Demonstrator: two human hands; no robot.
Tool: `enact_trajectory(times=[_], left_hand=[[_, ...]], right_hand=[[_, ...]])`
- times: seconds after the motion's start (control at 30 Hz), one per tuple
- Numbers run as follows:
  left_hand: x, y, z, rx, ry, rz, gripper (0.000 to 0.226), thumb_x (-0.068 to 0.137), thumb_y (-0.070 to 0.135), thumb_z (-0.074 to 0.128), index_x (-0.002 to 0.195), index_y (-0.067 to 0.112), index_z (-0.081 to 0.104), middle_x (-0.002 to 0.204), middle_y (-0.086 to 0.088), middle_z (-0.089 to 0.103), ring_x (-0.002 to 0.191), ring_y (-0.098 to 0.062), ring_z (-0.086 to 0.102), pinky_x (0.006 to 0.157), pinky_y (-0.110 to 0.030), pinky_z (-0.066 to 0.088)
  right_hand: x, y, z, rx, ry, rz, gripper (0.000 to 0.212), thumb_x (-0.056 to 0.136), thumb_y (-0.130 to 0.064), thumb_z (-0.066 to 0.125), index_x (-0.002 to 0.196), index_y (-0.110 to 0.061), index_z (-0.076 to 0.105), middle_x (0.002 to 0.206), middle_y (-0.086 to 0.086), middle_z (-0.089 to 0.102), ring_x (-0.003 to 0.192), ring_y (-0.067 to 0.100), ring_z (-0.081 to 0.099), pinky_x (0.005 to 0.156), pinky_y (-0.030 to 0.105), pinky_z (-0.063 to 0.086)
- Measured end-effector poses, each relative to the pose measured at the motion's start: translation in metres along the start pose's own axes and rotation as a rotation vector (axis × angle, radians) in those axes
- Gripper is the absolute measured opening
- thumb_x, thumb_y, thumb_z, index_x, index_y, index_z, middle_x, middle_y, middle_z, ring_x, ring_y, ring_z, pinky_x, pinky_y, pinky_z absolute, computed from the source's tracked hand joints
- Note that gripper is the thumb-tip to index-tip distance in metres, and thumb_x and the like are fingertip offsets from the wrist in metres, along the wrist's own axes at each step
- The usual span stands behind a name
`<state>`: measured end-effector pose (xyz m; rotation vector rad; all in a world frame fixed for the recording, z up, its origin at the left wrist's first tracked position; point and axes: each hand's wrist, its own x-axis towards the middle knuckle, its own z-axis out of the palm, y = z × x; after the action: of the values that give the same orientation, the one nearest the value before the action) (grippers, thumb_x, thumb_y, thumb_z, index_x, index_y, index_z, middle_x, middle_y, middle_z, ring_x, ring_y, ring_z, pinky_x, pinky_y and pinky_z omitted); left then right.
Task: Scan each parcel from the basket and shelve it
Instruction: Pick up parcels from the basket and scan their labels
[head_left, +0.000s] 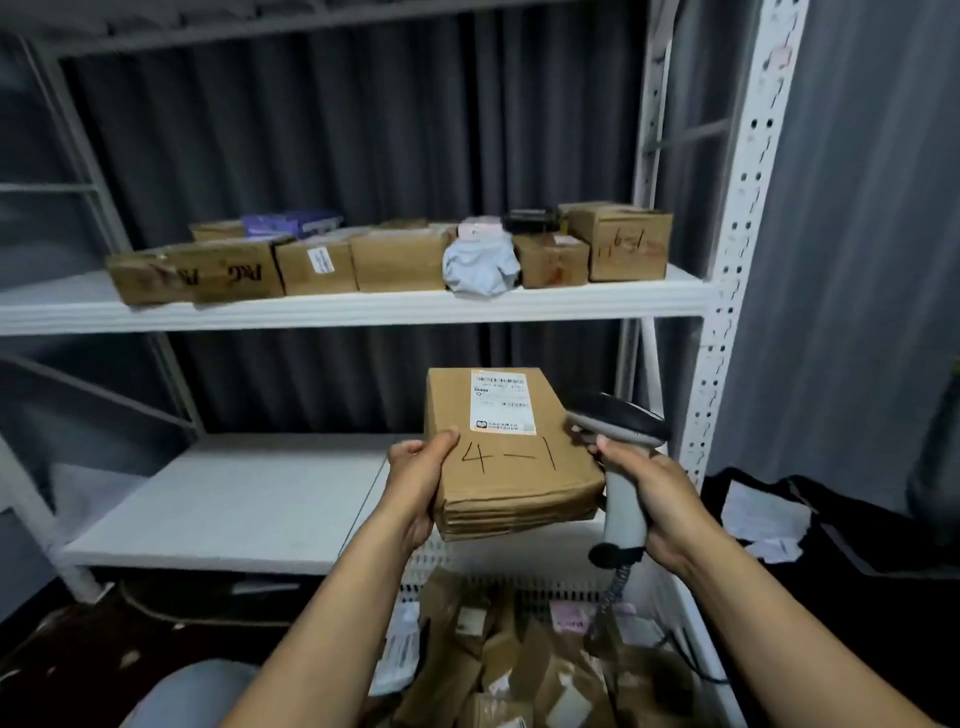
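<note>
1. In the head view, the left hand (415, 467) holds the parcel (511, 467) up in front of the shelves. The thumb lies over the top face and the fingers curl under the left edge, so the label (503, 400) faces up, toward the scanner.
2. The right hand (660, 499) is wrapped firmly round the grip of the scanner (623, 421). Its head sits just beside the parcel's right edge and tilts in at the label, so I'd say scanning is the step in hand.
3. "4—1" is written on the parcel, probably its shelf slot.
4. The lower shelf (234, 504) lies just behind the parcel. The upper shelf (363, 306) carries a row of boxes (400, 260).
5. The basket (441, 564) under the arms holds more parcels, so plenty remains to do.
</note>
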<state>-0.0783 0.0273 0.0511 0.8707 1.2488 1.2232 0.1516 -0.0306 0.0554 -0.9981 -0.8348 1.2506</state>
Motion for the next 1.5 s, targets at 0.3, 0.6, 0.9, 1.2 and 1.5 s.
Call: enact_trajectory(times=[0.3, 0.6, 0.9, 1.2, 1.5], left_hand=[[-0.055, 0.088, -0.016, 0.109, -0.318, 0.029, 0.047, 0.088, 0.03, 0.066, 0.125, 0.036, 0.038, 0.111, -0.004, 0.063, 0.095, -0.024, 0.063, 0.081, -0.045, 0.057], [-0.075, 0.15, 0.001, -0.063, -0.307, 0.32, 0.066, 0.089, 0.022, 0.065, 0.142, 0.043, 0.032, 0.121, 0.003, 0.059, 0.107, -0.024, 0.061, 0.079, -0.048, 0.058], [-0.037, 0.21, 0.066, -0.13, -0.169, 0.528, 0.057, 0.092, 0.027, 0.063, 0.143, 0.03, 0.038, 0.121, 0.002, 0.057, 0.094, -0.013, 0.058, 0.065, -0.037, 0.059], [0.074, 0.254, 0.148, -0.088, -0.083, 0.487, 0.052, 0.096, 0.036, 0.056, 0.144, 0.034, 0.039, 0.135, -0.004, 0.053, 0.114, -0.03, 0.056, 0.08, -0.048, 0.058], [0.169, 0.262, 0.214, 0.033, -0.176, 0.473, 0.04, 0.102, 0.033, 0.043, 0.141, 0.036, 0.039, 0.134, -0.005, 0.048, 0.108, -0.025, 0.052, 0.079, -0.044, 0.058]], right_hand=[[-0.028, -0.085, 0.059, -0.049, 0.031, -0.179, 0.025, 0.084, -0.017, 0.072, 0.106, -0.004, 0.07, 0.101, 0.016, 0.073, 0.094, 0.03, 0.068, 0.09, 0.042, 0.052], [-0.036, -0.148, 0.089, -0.208, 0.044, -0.333, 0.036, 0.08, -0.022, 0.077, 0.111, -0.008, 0.068, 0.107, 0.009, 0.073, 0.102, 0.026, 0.067, 0.1, 0.043, 0.05], [0.023, -0.215, 0.066, -0.339, 0.178, -0.436, 0.023, 0.078, -0.025, 0.079, 0.093, -0.011, 0.071, 0.091, 0.009, 0.074, 0.089, 0.025, 0.07, 0.09, 0.045, 0.056], [0.124, -0.255, 0.039, -0.481, 0.349, -0.447, 0.055, 0.062, -0.046, 0.077, 0.098, -0.007, 0.065, 0.087, 0.012, 0.069, 0.079, 0.031, 0.066, 0.071, 0.043, 0.057], [0.223, -0.262, 0.022, -0.662, 0.329, -0.457, 0.03, 0.082, -0.039, 0.069, 0.1, -0.016, 0.064, 0.096, 0.005, 0.068, 0.091, 0.024, 0.063, 0.084, 0.042, 0.055]])
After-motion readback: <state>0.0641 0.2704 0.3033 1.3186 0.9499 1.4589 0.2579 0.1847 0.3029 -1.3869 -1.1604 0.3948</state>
